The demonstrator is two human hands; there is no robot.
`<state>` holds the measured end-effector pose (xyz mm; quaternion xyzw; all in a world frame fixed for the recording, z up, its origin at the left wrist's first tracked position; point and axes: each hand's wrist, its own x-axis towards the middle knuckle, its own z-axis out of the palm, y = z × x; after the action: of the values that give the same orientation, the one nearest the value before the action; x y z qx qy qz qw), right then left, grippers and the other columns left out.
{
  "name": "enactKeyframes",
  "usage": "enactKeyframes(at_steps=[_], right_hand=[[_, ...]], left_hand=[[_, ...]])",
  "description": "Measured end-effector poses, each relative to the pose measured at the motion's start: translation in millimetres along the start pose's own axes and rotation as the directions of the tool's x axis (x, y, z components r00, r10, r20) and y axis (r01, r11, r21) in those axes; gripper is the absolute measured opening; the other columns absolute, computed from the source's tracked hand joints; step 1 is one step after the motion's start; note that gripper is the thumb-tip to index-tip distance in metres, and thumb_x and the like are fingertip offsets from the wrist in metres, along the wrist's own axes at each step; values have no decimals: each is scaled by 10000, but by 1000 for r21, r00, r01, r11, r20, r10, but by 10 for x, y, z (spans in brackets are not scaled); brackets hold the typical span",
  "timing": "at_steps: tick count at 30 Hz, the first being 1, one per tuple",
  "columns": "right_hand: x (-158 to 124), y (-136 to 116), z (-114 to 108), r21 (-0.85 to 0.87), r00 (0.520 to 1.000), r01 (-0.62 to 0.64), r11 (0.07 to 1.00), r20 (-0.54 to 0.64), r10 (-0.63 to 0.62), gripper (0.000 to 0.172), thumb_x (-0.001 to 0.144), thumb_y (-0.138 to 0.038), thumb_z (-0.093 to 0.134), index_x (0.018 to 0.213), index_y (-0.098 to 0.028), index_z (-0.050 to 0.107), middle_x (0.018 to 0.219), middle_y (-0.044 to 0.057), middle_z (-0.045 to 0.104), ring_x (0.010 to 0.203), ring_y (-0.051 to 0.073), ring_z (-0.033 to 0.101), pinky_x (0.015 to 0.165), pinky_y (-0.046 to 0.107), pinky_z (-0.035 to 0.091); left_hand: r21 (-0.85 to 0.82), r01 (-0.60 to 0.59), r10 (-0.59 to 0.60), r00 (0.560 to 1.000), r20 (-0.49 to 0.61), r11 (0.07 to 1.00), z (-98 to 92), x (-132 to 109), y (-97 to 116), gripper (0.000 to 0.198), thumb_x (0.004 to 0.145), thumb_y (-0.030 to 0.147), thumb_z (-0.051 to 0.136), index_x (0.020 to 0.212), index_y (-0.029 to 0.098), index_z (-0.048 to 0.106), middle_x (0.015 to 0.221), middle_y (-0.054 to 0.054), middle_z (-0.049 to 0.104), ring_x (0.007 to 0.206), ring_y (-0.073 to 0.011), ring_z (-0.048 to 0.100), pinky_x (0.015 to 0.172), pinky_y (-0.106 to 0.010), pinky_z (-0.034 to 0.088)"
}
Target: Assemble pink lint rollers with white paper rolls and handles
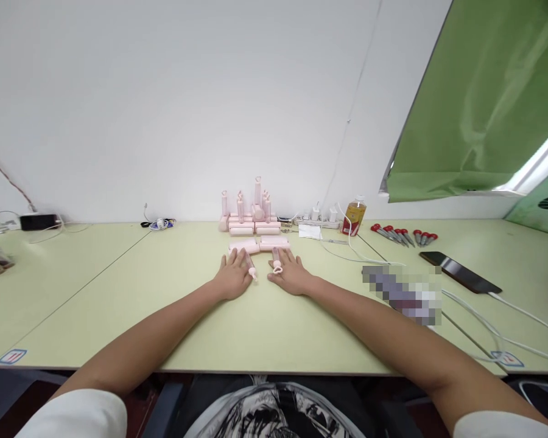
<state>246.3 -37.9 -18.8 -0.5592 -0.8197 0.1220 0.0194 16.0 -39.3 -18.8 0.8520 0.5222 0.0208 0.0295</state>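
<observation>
Two pale pink lint rollers lie side by side on the table, their handles pointing towards me. My left hand (232, 277) rests palm down with fingers stretched out, at the left of the handle of the left lint roller (245, 244). Flat on the table too, my right hand (293, 275) has its fingers spread beside the handle of the right lint roller (274, 243); its fingertips reach the roller. Behind them, several more pink lint rollers (242, 224) are stacked near the wall, some with handles standing upright.
A power strip (317, 222) with chargers, a white paper (309, 232) and a bottle (354, 215) stand right of the stack. Several red-capped tools (393, 235), a charging phone (460, 272) and white cables lie farther right. A coiled cable (161, 225) is at the left.
</observation>
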Motion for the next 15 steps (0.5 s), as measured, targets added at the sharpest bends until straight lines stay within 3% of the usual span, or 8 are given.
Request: enactKeyframes(at_steps=[4, 6, 8, 10, 12, 15], right_hand=[[-117, 153, -27, -28, 994, 102, 994, -48, -103, 551, 1006, -439, 265, 1432, -182, 503, 1668, 117, 84, 1525, 354, 43, 1165, 596, 126], [-146, 220, -47, -25, 987, 118, 993, -105, -120, 476, 999, -339, 313, 1359, -163, 572, 1616, 142, 279, 1493, 328, 205, 1165, 535, 197], [-139, 246, -78, 8, 979, 99, 995, -177, -96, 434, 988, -276, 333, 1284, -142, 621, 1485, 163, 481, 1393, 300, 388, 1135, 455, 283], [-79, 212, -127, 63, 966, 58, 996, -256, -40, 431, 990, -270, 320, 1268, -136, 621, 1368, 160, 580, 1284, 279, 493, 1091, 400, 342], [45, 127, -195, 115, 942, 0, 993, -333, 39, 444, 991, -325, 332, 1310, -150, 586, 1387, 149, 559, 1283, 284, 485, 1081, 391, 352], [321, -29, -304, 154, 908, -177, 972, -356, 222, 597, 952, -489, 410, 1473, -198, 419, 1595, 142, 292, 1449, 370, 255, 1120, 511, 296]], left_hand=[[48, -56, 55, 998, 7, 997, -69, -30, -33, 485, 961, 365, 319, 1356, 190, 540, 1659, -116, 131, 1526, -357, 58, 1184, -643, 85], [38, -87, 86, 996, 28, 996, -144, -30, -77, 462, 952, 316, 320, 1337, 199, 545, 1651, -95, 184, 1525, -329, 106, 1192, -629, 102], [8, -116, 116, 993, 33, 993, -235, -9, -117, 432, 954, 281, 292, 1268, 211, 581, 1622, -76, 280, 1511, -303, 187, 1194, -614, 136], [-11, -133, 133, 991, -8, 991, -319, 49, -122, 407, 967, 285, 269, 1177, 221, 611, 1530, -75, 439, 1464, -282, 301, 1184, -579, 204], [-9, -92, 91, 991, -97, 996, -372, 157, -76, 380, 975, 327, 282, 1127, 229, 617, 1384, -83, 574, 1379, -264, 419, 1151, -500, 296], [-13, 79, -80, 975, -207, 997, -381, 409, 51, 395, 969, 362, 313, 1218, 200, 573, 1360, -128, 573, 1297, -274, 482, 1092, -453, 356]])
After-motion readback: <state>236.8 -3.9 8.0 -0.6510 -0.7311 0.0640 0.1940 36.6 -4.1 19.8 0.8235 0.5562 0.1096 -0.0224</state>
